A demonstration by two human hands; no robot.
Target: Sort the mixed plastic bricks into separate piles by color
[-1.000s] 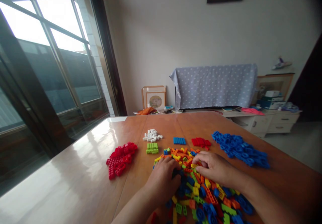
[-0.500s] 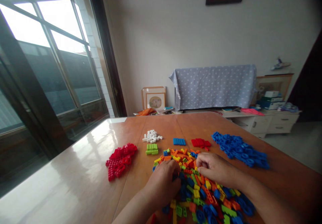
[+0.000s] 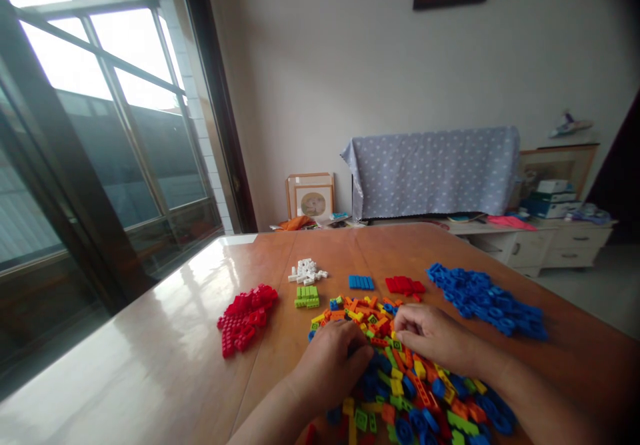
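Note:
A mixed pile of toy building bricks [image 3: 397, 386] in orange, yellow, green, blue and red lies in front of me. My left hand [image 3: 333, 358] rests over the pile's left side, fingers bent down and thumb pointing right; its fingertips are hidden. On the far right part of the pile is my right hand [image 3: 425, 330], its fingers curled inward at the bricks. Whatever either hand pinches is covered by the fingers. Just beyond the left hand stand light green bricks [image 3: 307, 296] in a tight block.
Sorted groups surround the pile on the wooden table [image 3: 165, 358]: red bricks [image 3: 247, 318] at left, white pieces [image 3: 307, 272], a row of blue bricks [image 3: 361, 282] and flat red bricks [image 3: 405, 286] behind, blue pieces [image 3: 487, 300] at right. A cloth-covered object [image 3: 433, 175] stands by the wall.
The whole view has shifted slightly, so things appear a little further right. My left thumb now reaches further right over the bricks. My right hand stays almost the same, still curled.

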